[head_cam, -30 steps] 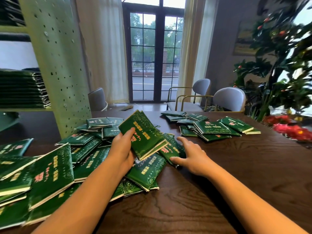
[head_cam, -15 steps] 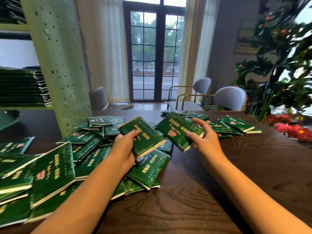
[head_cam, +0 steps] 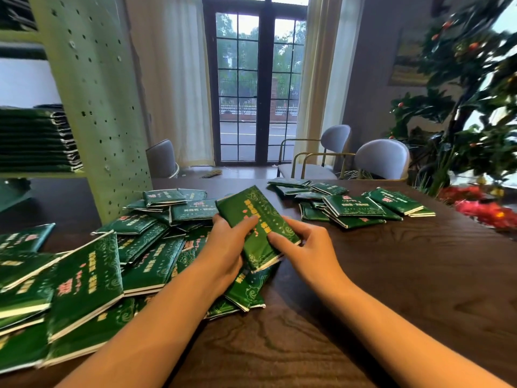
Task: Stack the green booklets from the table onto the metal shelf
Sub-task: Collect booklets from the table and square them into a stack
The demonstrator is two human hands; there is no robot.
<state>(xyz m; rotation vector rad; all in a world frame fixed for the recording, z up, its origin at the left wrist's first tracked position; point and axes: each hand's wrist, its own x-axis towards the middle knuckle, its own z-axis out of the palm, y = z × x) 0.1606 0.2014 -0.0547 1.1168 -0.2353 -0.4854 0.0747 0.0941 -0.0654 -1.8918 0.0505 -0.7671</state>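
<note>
Green booklets form a held stack point(head_cam: 247, 210) above the wooden worktop point(head_cam: 405, 275), the left hand point(head_cam: 223, 250) curled round its left edge, the right hand point(head_cam: 307, 250) pinching its right edge. Loose booklets point(head_cam: 89, 281) sprawl left of the left hand, another cluster point(head_cam: 352, 210) lies beyond the right hand, and a shelved pile point(head_cam: 33, 141) sits on the metal shelf point(head_cam: 92, 107).

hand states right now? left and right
Left hand: closed on the held booklets.
Right hand: closed on the held booklets too.
</note>
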